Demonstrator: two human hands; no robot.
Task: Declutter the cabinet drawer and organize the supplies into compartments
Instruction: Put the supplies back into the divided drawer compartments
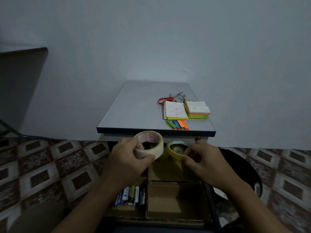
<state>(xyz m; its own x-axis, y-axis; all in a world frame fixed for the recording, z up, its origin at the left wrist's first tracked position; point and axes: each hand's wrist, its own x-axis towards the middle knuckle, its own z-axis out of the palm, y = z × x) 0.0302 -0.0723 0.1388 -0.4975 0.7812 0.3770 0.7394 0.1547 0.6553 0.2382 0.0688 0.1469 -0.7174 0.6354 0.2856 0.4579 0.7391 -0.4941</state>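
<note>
cream masking tape roll (pixel 149 145) gripped by the left hand (pixel 127 158), yellow tape roll (pixel 176 149) pinched by the right hand (pixel 205 162), both above the drawer (pixel 159 220). best lowered flat, together, into its cardboard compartment (pixel 175 199), clear of the batteries (pixel 131 195).

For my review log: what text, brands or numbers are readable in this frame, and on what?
Nothing reads clearly.
Masking tape roll in the left hand: red print inside the core, blurred.
Yellow tape roll in the right hand: no print visible.
Batteries: labels too small.
Sticky-note pads on the cabinet top: faint marks, unreadable.
</note>
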